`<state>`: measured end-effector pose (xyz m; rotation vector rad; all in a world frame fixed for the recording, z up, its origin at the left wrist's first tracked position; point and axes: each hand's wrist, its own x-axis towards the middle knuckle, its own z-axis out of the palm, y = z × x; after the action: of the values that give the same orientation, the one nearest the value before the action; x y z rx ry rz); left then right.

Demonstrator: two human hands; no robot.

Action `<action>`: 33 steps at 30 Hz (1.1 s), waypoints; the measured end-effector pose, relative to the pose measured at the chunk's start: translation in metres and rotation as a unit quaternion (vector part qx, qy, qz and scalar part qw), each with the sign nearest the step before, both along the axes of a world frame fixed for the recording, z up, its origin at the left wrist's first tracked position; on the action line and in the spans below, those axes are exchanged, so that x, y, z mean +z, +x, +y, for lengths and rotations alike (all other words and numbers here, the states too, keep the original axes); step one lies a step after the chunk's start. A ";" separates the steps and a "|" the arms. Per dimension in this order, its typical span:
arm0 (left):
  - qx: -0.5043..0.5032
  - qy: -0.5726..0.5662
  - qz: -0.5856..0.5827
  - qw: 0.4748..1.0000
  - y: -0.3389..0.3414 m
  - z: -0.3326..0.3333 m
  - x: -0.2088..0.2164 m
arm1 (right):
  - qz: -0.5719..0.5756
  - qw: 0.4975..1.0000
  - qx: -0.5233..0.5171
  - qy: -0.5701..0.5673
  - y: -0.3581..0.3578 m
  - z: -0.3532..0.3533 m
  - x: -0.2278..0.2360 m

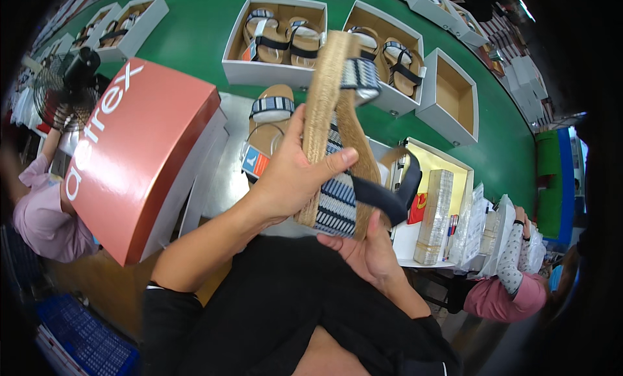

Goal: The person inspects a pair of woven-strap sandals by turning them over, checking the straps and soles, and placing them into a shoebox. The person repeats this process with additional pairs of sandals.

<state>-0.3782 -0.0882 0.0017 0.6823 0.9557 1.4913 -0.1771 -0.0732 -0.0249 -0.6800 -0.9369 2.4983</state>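
Observation:
A wedge sandal (337,197) is held tilted in front of me, toe end up, with a woven tan sole edge, a blue-and-white striped wedge side and a dark ankle strap. My left hand (295,175) wraps round its sole, thumb across the side. Below, my right hand (366,249) grips the heel end near the dark strap. Behind my left hand, another sandal (272,110) with a striped strap and an orange-and-blue tag lies on a metal surface (224,165). Part of that sandal is hidden by my hand.
Two white boxes, one left (276,71) and one right (396,97), hold sandals on the green table (195,38). Beside them stands an empty box (451,97). A pink-lidded box (143,162) is at my left, an open carton (418,246) at my right. Co-workers in pink sit on both sides.

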 end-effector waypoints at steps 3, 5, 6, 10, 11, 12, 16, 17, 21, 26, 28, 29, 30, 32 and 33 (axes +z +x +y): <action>0.076 0.027 0.009 0.997 -0.003 0.005 0.004 | -0.067 0.979 -0.105 0.161 -0.011 0.006 0.009; 0.069 0.055 0.012 0.996 -0.006 0.002 0.006 | -0.180 0.917 -0.131 0.331 0.000 0.012 0.004; 0.074 0.076 0.014 0.994 -0.004 0.000 0.005 | -0.178 0.898 -0.174 0.362 -0.002 0.011 0.004; 0.132 0.103 0.015 0.986 0.005 -0.002 0.001 | -0.190 0.862 -0.223 0.414 -0.007 0.011 0.004; 0.151 0.104 0.010 0.983 0.006 -0.003 0.000 | -0.192 0.868 -0.216 0.404 -0.010 0.012 0.007; 0.149 0.108 0.006 0.983 0.008 -0.004 0.001 | -0.193 0.874 -0.209 0.394 -0.012 0.012 0.008; 0.141 0.075 0.009 0.987 0.012 -0.013 -0.001 | -0.154 0.867 -0.242 0.407 -0.017 0.012 0.007; 0.137 0.077 0.014 0.987 0.013 -0.013 -0.001 | -0.161 0.871 -0.237 0.399 -0.017 0.012 0.007; 0.141 0.086 0.036 0.986 0.017 -0.017 -0.005 | -0.161 0.888 -0.230 0.365 -0.016 0.013 0.005; 0.158 0.102 0.045 0.981 0.018 -0.017 -0.005 | -0.155 0.888 -0.237 0.362 -0.018 0.012 0.008; 0.166 0.098 0.053 0.980 0.017 -0.016 -0.006 | -0.161 0.889 -0.235 0.358 -0.019 0.012 0.009; 0.171 0.093 0.059 0.979 0.017 -0.015 -0.007 | -0.160 0.887 -0.227 0.370 -0.018 0.012 0.008; 0.175 0.088 0.065 0.978 0.017 -0.014 -0.008 | -0.159 0.884 -0.220 0.381 -0.018 0.013 0.008; 0.183 0.075 0.081 0.977 0.015 -0.014 -0.012 | -0.141 0.894 -0.213 0.368 -0.014 0.017 0.002; 0.181 0.062 0.086 0.978 0.015 -0.016 -0.017 | -0.128 0.906 -0.216 0.340 -0.008 0.017 -0.007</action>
<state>-0.3629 -0.1041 -0.0155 0.7653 1.1714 1.8465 -0.1850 -0.0560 -0.0317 -0.8573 -1.4580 1.5651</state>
